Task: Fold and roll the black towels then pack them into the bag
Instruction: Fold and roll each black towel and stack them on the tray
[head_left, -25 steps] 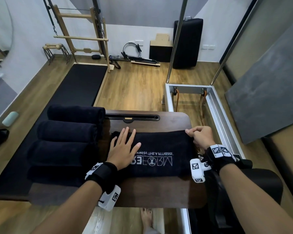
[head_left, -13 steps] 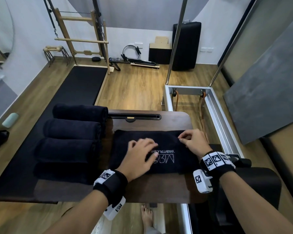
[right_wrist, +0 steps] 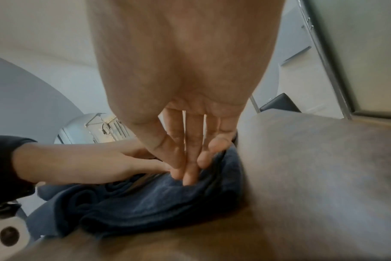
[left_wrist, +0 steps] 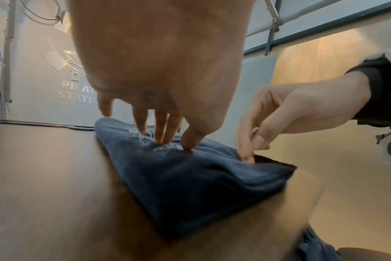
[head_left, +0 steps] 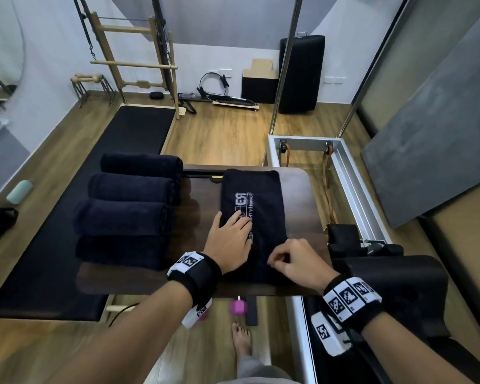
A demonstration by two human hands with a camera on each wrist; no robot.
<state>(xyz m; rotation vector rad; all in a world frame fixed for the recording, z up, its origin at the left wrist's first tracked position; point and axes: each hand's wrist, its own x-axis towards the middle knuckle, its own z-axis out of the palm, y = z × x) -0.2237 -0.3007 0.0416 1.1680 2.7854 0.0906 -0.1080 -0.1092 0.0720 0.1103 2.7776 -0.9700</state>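
Observation:
A folded black towel (head_left: 252, 195) with white lettering lies lengthwise on the dark wooden table (head_left: 297, 203), its long side running away from me. My left hand (head_left: 239, 225) presses its straight fingers flat on the towel's left half, seen close in the left wrist view (left_wrist: 167, 137). My right hand (head_left: 280, 261) sits at the towel's near right end, thumb and fingertips bunched on the fabric (right_wrist: 185, 173). Several rolled black towels (head_left: 133, 189) lie side by side at the table's left. I cannot make out a bag.
A metal-framed reformer (head_left: 352, 176) stands right of the table, with a black padded block (head_left: 385, 286) by my right wrist. A black floor mat (head_left: 122, 134) lies to the left. Under the near edge are a pink dumbbell (head_left: 237, 307) and a bare foot (head_left: 241, 336).
The towel has been turned a quarter turn, from lying across the table to lying lengthwise. Both hands have come nearer to me, the right one to the towel's near end.

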